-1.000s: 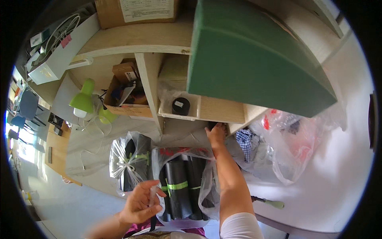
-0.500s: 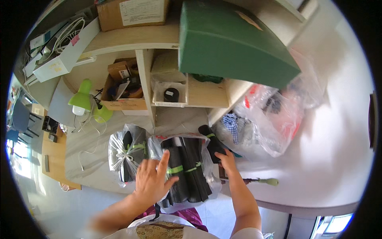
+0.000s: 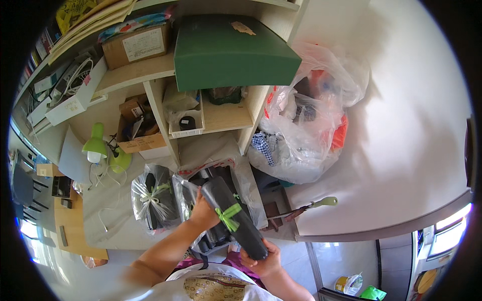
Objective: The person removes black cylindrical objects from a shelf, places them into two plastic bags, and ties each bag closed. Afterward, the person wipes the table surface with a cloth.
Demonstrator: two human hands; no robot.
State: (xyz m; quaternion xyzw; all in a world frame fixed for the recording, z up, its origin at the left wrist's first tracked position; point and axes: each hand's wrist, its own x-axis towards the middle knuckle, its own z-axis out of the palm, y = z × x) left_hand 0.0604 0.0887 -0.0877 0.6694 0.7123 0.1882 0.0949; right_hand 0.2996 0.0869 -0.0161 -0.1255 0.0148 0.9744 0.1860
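A long black roll (image 3: 219,193) tied with a green ribbon (image 3: 228,216) slants above an opened clear plastic bag (image 3: 257,205). My left hand (image 3: 204,213) is closed on the roll's side near its middle, fingers partly hidden. Around its lower end wraps my right hand (image 3: 265,259). Several more black rolls lie in the bag beneath, partly covered by the held one and my left arm. To the left sits another clear bag (image 3: 168,193), gathered and tied in front, with black rolls inside.
A cluttered shelf with a large green box (image 3: 226,55) stands behind. At right are a stuffed clear bag (image 3: 306,160) and a green-handled tool (image 3: 325,201). A green lamp (image 3: 95,143) and white cable lie at left.
The view has shifted. My left hand, open over the bag before, now grips a roll. My right hand has moved from the bag's right side down to the roll's lower end.
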